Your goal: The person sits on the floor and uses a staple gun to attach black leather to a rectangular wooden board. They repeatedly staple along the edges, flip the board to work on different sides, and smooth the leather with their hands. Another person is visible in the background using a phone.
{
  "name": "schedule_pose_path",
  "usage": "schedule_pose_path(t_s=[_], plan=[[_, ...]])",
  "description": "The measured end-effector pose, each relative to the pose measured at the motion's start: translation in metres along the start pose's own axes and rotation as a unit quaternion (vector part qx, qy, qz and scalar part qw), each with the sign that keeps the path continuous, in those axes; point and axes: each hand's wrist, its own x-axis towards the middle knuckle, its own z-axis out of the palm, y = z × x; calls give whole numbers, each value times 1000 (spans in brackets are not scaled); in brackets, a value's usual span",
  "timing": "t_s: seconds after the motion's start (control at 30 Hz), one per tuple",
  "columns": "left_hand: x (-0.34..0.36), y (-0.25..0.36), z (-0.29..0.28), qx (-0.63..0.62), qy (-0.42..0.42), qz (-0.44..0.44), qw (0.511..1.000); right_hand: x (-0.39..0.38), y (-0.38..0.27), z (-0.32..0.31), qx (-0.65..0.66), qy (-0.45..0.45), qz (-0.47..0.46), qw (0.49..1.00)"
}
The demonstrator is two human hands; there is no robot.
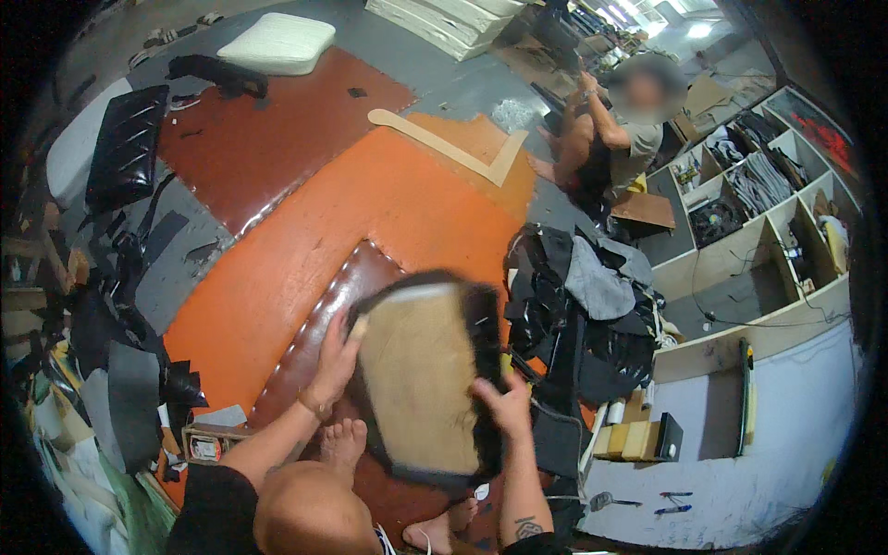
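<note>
I hold a panel with a tan board face and a dark, padded-looking rim (416,379) in front of my legs, slightly blurred. My left hand (335,361) grips its upper left edge, fingers wrapped round the side. My right hand (504,402) is closed on the right edge, over the black border. Beneath it lies a brown, stud-edged sheet (310,342) on an orange sheet (250,314). My bare feet show below the panel.
A co-worker (620,148) sits at upper right by wooden cubbies (731,287). Black and grey scraps (592,277) pile at right, more (129,407) at left. A tan L-shaped piece (444,143), black cushion (125,148) and white cushion (276,46) lie farther off.
</note>
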Motion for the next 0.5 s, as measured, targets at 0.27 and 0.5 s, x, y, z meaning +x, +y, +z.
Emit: schedule_pose_path(t_s=[0.27, 0.5], plan=[[53, 109, 15, 6, 48, 172, 984, 26, -47, 57, 319, 177, 152, 919], [80, 20, -120, 410, 251, 102, 871, -75, 1, 140, 199, -255, 280, 904]])
